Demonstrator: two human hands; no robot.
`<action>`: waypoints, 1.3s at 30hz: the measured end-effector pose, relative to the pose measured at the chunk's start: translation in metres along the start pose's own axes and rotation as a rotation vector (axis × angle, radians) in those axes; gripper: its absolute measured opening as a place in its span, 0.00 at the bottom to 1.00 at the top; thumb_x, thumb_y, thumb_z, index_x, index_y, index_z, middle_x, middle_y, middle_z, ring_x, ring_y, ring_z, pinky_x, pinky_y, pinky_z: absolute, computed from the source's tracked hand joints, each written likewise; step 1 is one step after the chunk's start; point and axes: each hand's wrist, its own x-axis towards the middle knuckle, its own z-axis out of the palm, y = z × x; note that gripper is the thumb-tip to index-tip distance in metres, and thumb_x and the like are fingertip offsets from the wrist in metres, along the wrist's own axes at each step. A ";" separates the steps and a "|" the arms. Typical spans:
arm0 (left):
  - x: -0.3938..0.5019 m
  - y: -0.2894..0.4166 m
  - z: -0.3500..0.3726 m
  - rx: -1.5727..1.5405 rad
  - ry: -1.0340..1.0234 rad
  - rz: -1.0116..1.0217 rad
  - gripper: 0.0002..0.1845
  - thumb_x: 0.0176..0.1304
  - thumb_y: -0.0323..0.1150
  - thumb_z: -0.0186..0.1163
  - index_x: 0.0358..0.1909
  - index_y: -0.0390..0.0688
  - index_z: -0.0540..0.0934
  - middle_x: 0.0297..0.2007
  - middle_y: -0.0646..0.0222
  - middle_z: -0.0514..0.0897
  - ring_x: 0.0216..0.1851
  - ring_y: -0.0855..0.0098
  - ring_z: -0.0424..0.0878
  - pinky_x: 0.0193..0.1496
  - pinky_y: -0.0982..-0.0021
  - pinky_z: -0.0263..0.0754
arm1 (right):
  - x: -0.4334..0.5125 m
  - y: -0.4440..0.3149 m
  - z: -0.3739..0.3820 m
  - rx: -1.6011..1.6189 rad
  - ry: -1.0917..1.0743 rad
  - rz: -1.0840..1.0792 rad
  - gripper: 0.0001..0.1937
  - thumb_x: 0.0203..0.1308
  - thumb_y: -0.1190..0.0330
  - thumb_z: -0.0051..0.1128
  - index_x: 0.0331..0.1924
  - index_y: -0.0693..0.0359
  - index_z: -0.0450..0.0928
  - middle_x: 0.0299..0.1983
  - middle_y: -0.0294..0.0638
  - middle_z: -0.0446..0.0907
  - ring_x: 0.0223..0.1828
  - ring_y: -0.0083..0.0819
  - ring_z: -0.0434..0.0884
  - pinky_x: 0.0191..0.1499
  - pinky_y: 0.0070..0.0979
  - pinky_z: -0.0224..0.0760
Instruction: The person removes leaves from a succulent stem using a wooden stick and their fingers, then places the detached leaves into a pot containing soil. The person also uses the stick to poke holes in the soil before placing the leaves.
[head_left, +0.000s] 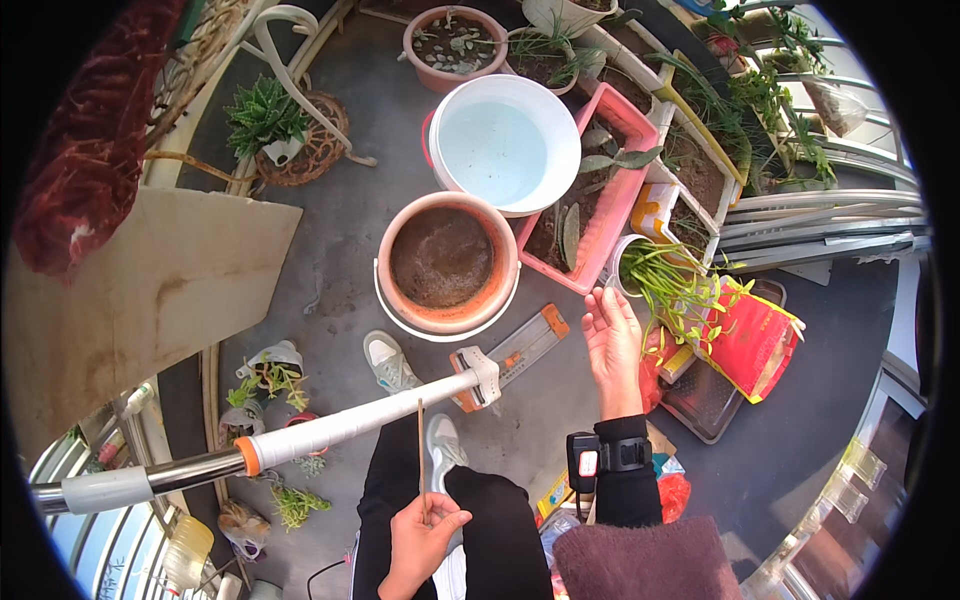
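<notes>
My left hand holds a thin brown stick upright above my lap. Raised on the right, my right hand has its palm up and fingers curled, beside the stems of a leafy green plant in a white pot; whether its fingertips pinch anything is too small to tell. A round terracotta-coloured pot of wet soil stands in front of my feet, with a white rim or handle around it. Touching it from behind is a white bucket of water. A pink rectangular planter with cactus pads lies right of both.
A white-wrapped pole crosses from the left to a mop head near my shoes. Right of my hand are a red bag and a dark tray. A stone-like board and potted aloe stand left.
</notes>
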 end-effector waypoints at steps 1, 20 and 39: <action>0.002 0.005 -0.002 0.028 -0.024 -0.013 0.09 0.56 0.26 0.73 0.31 0.37 0.80 0.20 0.81 0.76 0.21 0.90 0.66 0.24 0.84 0.61 | 0.007 -0.003 0.009 -0.010 0.008 0.007 0.10 0.66 0.67 0.63 0.47 0.57 0.76 0.41 0.33 0.83 0.42 0.23 0.83 0.41 0.20 0.77; 0.076 0.128 0.113 -0.465 0.187 -0.242 0.05 0.62 0.25 0.67 0.35 0.43 0.79 0.20 0.82 0.76 0.20 0.87 0.70 0.25 0.83 0.65 | 0.275 -0.075 0.256 -0.762 -0.407 -0.312 0.10 0.59 0.71 0.66 0.43 0.65 0.82 0.37 0.39 0.86 0.37 0.23 0.86 0.40 0.20 0.78; 0.175 0.191 0.257 0.424 0.330 0.473 0.08 0.57 0.26 0.59 0.39 0.43 0.80 0.39 0.64 0.80 0.41 0.59 0.79 0.44 0.62 0.72 | 0.422 -0.033 0.346 -1.045 -0.639 -0.418 0.14 0.57 0.64 0.64 0.39 0.68 0.85 0.30 0.42 0.86 0.33 0.28 0.85 0.42 0.26 0.77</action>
